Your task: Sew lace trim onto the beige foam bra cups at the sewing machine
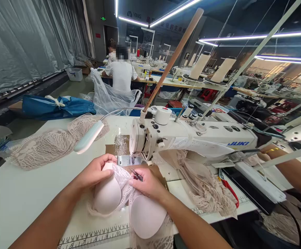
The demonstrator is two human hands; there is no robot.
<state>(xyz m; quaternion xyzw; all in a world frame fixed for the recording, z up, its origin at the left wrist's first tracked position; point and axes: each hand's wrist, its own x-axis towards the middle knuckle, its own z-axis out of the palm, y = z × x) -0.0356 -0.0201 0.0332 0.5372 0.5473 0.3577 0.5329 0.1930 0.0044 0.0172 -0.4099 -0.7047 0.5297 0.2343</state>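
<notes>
Head view: a bra (108, 197) sits before a sewing machine (191, 136). The left hand (97, 171) pinches its lace (119, 172); the right hand (147, 184) clasps snips (137, 174) against it. Probably light, soft, snag-prone; best held by padded edges.

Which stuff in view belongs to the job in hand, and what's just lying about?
In the job:
- padded lace bra, held by left hand and right hand
- thread snips, also in right hand
- JUKI sewing machine, probably

Lying about, apparently:
- red-handled scissors
- tied blue bundle
- grey bin
</notes>
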